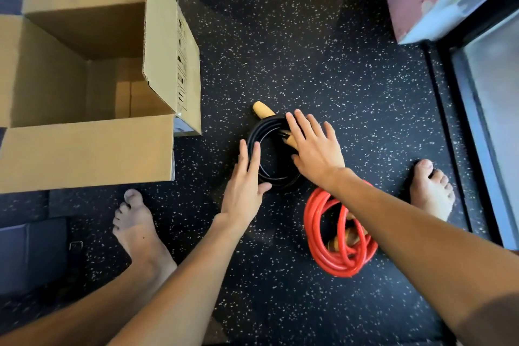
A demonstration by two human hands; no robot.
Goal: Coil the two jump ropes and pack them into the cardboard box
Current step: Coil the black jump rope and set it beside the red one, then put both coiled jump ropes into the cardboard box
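As fingers (248, 157) flank it, black rope (269, 177) seems untouched.

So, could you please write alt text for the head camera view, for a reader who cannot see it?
Two bare hands, left hand and right hand, reach down onto a coiled black jump rope on a speckled dark floor. A coiled red jump rope lies nearer the person, and an open, empty cardboard box stands to the left.
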